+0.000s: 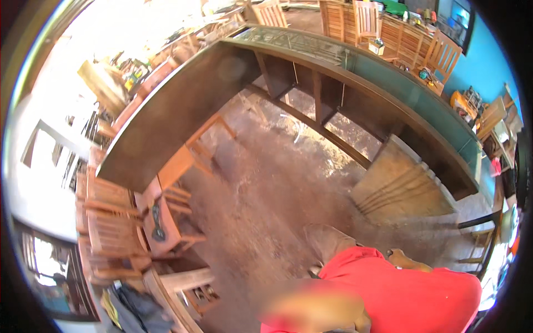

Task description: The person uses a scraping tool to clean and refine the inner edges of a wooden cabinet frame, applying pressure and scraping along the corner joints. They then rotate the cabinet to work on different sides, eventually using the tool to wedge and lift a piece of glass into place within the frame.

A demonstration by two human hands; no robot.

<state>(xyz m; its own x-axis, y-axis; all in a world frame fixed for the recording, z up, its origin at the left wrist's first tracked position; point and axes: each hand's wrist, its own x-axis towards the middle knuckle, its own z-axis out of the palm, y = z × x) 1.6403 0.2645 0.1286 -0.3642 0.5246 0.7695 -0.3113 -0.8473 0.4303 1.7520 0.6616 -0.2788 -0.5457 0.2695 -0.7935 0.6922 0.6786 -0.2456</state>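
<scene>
Neither my left hand nor my right hand shows in the head view. Close in front, at the lower right, a person in a red shirt bends over; part of this person is blurred. A hand shows past the far side of the red cloth, and I cannot make out whether it holds anything. Beyond stands a long dark wooden cabinet frame with upright dividers and greenish glass panels along its far side. A wide dark board runs from its left end toward me. A lighter wooden panel leans at its right end.
Wooden chairs line the left side beside a low bench with a dark tool on it. Dark clothes lie at the lower left. Sawdust and shavings cover the floor. More chairs stand far right by a blue wall.
</scene>
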